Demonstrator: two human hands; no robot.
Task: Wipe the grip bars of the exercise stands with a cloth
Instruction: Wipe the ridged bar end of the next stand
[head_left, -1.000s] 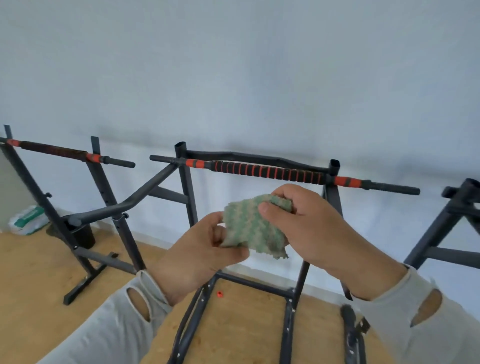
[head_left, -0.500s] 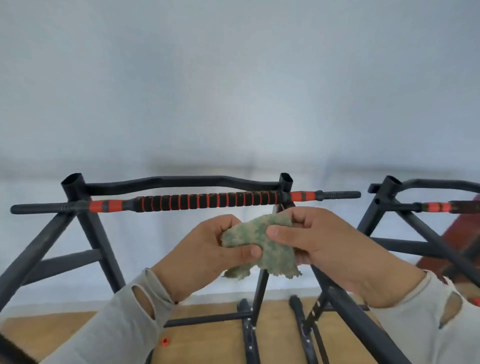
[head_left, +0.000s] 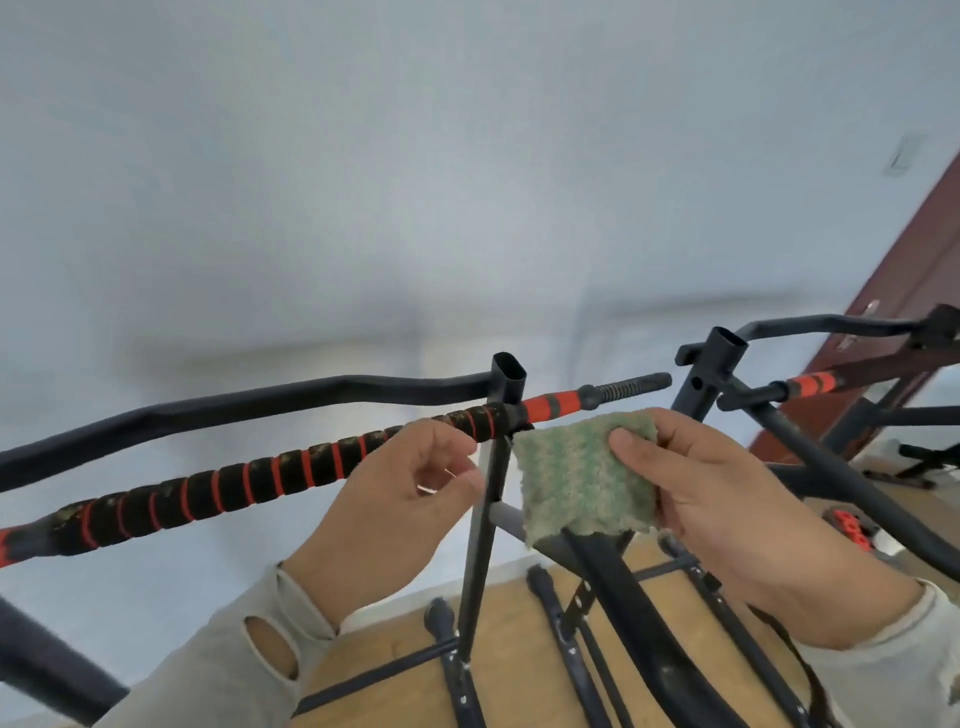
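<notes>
A black grip bar (head_left: 249, 483) with red rings and orange ends runs from lower left up to a dark upright post (head_left: 506, 384). My right hand (head_left: 727, 509) pinches a green and beige cloth (head_left: 582, 478), thumb on its front, just below the bar's orange end (head_left: 550, 405). My left hand (head_left: 395, 509) hangs beside the cloth, fingers loosely curled, holding nothing and apart from the cloth. A second stand (head_left: 722, 374) to the right carries another bar with an orange grip (head_left: 810, 384).
Dark stand legs and base rails (head_left: 613, 597) cross the wooden floor (head_left: 519, 654) below my hands. A curved black rail (head_left: 260, 405) runs behind the bar. A brown door (head_left: 914, 291) stands at the right, against a pale wall.
My left hand has let go of the cloth, which now hangs spread from my right hand alone. The view has swung right and closer to the bar's right end.
</notes>
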